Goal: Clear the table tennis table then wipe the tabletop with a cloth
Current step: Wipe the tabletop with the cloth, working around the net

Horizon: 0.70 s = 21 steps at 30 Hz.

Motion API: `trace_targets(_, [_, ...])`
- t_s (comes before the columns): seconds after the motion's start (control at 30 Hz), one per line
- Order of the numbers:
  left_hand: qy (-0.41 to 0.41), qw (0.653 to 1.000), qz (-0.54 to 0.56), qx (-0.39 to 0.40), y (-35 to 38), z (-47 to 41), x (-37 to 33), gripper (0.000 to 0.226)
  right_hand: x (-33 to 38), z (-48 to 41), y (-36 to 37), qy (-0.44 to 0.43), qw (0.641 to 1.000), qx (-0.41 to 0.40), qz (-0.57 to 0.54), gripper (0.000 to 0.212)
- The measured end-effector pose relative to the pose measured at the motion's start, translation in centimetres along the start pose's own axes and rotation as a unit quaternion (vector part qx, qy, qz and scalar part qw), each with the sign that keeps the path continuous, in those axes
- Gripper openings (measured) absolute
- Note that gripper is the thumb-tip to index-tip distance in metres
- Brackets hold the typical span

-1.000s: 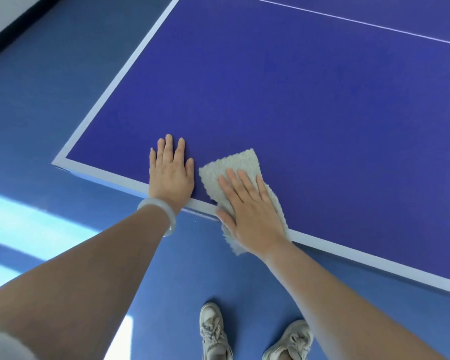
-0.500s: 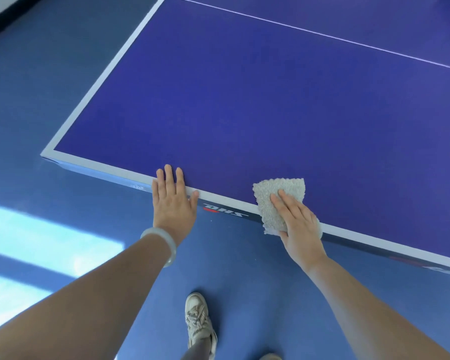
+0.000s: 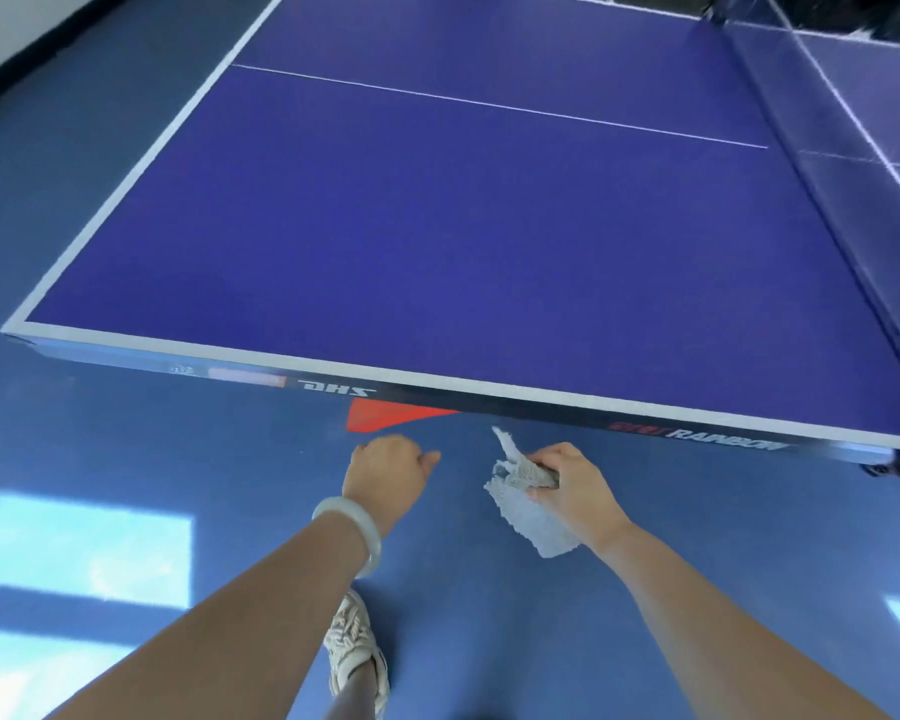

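Observation:
The blue table tennis table (image 3: 463, 241) fills the upper view, its white-edged near side running from left to lower right. Nothing lies on the part of the top that I see. My right hand (image 3: 572, 485) hangs in front of and below that edge, closed around a crumpled grey cloth (image 3: 531, 506) that dangles from the fist. My left hand (image 3: 388, 478), with a pale bangle on the wrist, is curled into a loose fist beside it, off the table and holding nothing.
The net (image 3: 822, 163) crosses the table at the right. A red part of the frame (image 3: 380, 414) shows under the near edge. Blue floor with bright sunlit patches (image 3: 74, 543) lies around me. One of my shoes (image 3: 354, 652) is below.
Both hands have come off the table's near edge and dropped below it. The right hand has bunched the cloth up and lifted it off the top. The view has pulled back.

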<state>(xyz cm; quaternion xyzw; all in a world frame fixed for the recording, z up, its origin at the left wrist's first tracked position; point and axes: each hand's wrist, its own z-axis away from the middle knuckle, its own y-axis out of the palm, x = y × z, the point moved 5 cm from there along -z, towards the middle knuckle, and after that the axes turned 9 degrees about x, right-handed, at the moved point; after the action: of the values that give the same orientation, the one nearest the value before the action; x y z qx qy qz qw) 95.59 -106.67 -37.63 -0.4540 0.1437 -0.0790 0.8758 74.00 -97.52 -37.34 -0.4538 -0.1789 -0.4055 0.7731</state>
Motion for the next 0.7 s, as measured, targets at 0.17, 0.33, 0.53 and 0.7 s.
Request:
trace_targets(0.17, [0.089,0.983,0.131,0.09,3.7,3.5,-7.6,0.063,-3.6,5.8,-1.8,0.006,1.0,-0.023,-0.011,0.03])
trace_targets(0.33, [0.145,0.949,0.256,0.111,6.0,6.6,-15.0,0.054,-6.5,10.7,-3.5,0.001,0.998,-0.059,-0.036,0.034])
trace_targets(0.53, [0.194,0.911,0.345,0.119,7.1,9.9,-21.8,0.026,-10.0,15.3,-5.1,0.008,0.992,-0.105,-0.069,0.041])
trace_targets(0.7, [0.215,0.901,0.341,0.159,7.6,11.1,-25.8,0.032,-12.3,17.2,-6.0,0.023,0.984,-0.142,-0.11,0.038])
